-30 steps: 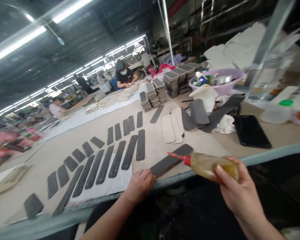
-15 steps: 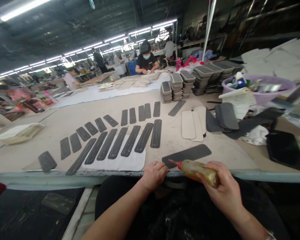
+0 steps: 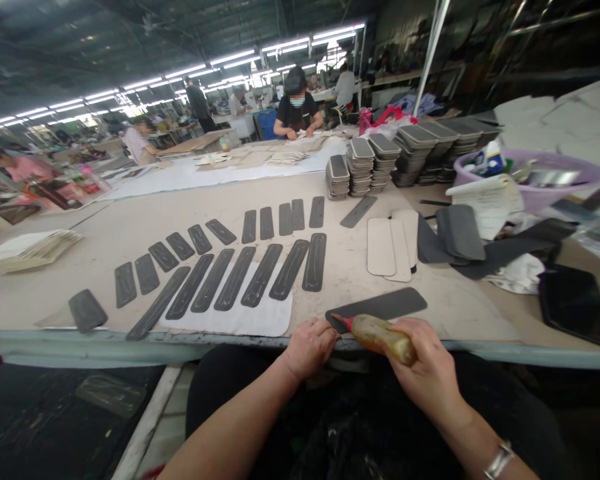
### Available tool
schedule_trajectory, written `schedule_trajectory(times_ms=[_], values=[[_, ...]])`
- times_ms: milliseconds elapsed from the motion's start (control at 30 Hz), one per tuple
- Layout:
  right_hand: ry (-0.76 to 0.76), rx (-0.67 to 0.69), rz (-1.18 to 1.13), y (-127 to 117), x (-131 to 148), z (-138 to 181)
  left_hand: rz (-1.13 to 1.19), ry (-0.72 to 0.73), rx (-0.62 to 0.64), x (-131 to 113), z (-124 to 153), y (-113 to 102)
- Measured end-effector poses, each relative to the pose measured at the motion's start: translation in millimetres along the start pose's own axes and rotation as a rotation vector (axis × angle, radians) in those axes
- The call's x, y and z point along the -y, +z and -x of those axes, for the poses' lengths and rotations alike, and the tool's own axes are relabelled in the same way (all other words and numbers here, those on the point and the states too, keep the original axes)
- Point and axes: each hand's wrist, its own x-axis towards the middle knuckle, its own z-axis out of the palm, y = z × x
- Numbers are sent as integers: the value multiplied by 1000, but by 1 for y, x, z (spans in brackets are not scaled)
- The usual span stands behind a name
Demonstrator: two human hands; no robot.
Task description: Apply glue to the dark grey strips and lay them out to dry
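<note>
My right hand (image 3: 425,373) is wrapped round a squeeze bottle of amber glue (image 3: 380,335); its red nozzle touches the near left end of a long dark grey strip (image 3: 380,305) lying at the table's front edge. My left hand (image 3: 307,347) is curled, fingers pressing on that same end of the strip at the table edge. Left of it, several long dark strips (image 3: 260,277) lie side by side on a white sheet (image 3: 230,319), with a row of shorter dark pieces (image 3: 190,240) behind them.
Pale oval pieces (image 3: 387,248) and grey pads (image 3: 457,232) lie right of centre. Stacks of trays (image 3: 360,167) stand at the back, beside a purple basin (image 3: 555,175). A black tablet (image 3: 575,303) lies at right. Other people work at far tables.
The view has tilted down and levelled. My right hand brought the glue bottle lower and leftward, so the nozzle now meets the strip's near end. My left hand stays on that end.
</note>
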Motion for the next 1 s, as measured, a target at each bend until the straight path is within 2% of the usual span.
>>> schedule_trajectory(times_ms=[567, 800, 1000], values=[[228, -267, 375, -51, -38, 3, 82, 2, -53, 1, -1, 0], [303, -306, 494, -53, -43, 2, 85, 4, -63, 2, 0, 1], [214, -263, 323, -43, -28, 2, 69, 9, -54, 1, 0, 1]])
